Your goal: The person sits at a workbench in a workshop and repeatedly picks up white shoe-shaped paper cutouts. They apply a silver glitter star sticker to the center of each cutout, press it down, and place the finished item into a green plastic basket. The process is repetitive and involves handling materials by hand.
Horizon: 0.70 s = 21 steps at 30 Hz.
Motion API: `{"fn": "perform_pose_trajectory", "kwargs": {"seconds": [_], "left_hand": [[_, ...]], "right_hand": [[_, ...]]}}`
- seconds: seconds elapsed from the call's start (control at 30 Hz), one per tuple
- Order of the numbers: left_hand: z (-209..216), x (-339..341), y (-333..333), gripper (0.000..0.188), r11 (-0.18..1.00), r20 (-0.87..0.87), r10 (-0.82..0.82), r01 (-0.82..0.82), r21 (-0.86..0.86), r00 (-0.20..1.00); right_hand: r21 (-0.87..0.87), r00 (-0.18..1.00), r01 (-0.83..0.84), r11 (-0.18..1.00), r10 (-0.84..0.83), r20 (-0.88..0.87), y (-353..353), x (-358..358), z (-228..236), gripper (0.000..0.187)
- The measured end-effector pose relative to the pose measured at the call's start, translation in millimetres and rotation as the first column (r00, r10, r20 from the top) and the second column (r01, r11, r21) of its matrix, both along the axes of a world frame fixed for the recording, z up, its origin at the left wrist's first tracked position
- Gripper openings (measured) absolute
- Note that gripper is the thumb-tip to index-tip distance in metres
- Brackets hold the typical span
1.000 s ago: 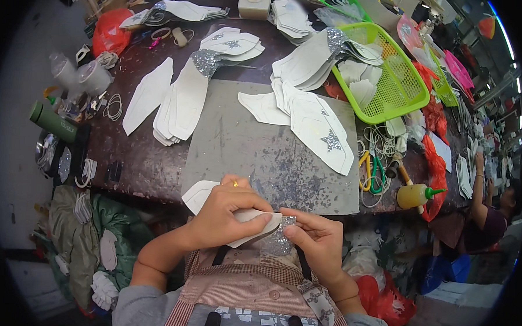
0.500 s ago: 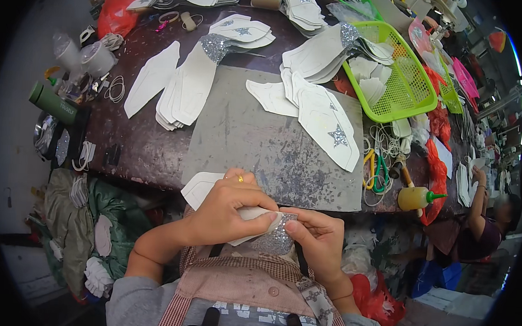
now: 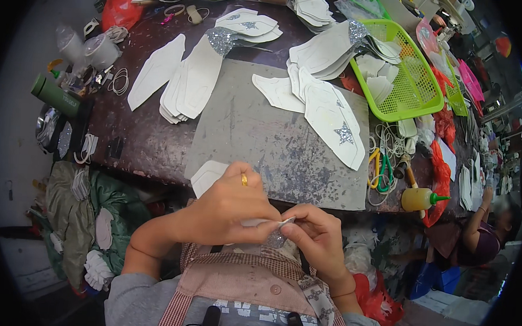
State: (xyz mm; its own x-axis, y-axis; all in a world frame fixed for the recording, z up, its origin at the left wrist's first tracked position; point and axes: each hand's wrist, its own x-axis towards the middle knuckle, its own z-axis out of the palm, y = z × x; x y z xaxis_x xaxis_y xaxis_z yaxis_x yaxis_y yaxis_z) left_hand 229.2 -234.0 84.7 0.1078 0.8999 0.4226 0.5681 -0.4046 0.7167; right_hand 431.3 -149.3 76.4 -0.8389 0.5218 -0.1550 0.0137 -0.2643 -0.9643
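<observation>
Over the lap, just off the near edge of the dark table (image 3: 148, 143): white panel (image 3: 207, 175) and silver glitter piece (image 3: 276, 240) held between both hands. Left hand (image 3: 233, 204) closed on the white panel, thumb against forefinger; right hand (image 3: 315, 235) pinched closed on the glitter piece, fingertips right next to the left's.

Change vs half a second ago: left hand has rolled over toward the right; the glitter face, broad and flat then, is mostly covered, and a thin pale edge shows at the pinch. My read: work is now concentrated on that edge. Stacked white panels (image 3: 185, 92) look undisturbed; only the view shifted.

Hidden: most of the panel, under the left hand; lower glitter piece, lost against the apron (image 3: 235, 277). Can't tell if the two are joined, or what the right hand's curled fingers do behind.
</observation>
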Motion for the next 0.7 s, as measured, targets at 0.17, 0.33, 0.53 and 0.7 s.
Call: {"fn": "perform_pose_trajectory", "kwargs": {"seconds": [0.17, 0.33, 0.53, 0.7], "left_hand": [[6, -6, -13, 0.027, 0.847, -0.358, 0.451, -0.265, 0.461, 0.817], [-91, 17, -68, 0.040, 0.929, 0.298, 0.369, -0.354, -0.102, 0.881], [-74, 48, -63, 0.016, 0.764, 0.629, 0.584, -0.086, -0.639, 0.513], [-75, 47, -67, 0.015, 0.804, 0.579, 0.522, -0.136, -0.579, 0.626]], "right_hand": [[-0.447, 0.980, 0.039, 0.894, -0.121, -0.156, 1, -8, -32, 0.014], [-0.715, 0.930, 0.140, 0.685, -0.339, -0.143, -24, -10, -70, 0.016], [-0.535, 0.963, 0.221, 0.815, -0.270, -0.014, -33, 8, -80, 0.017], [-0.263, 0.966, 0.034, 0.964, 0.036, 0.255, -17, 7, -65, 0.016]]}}
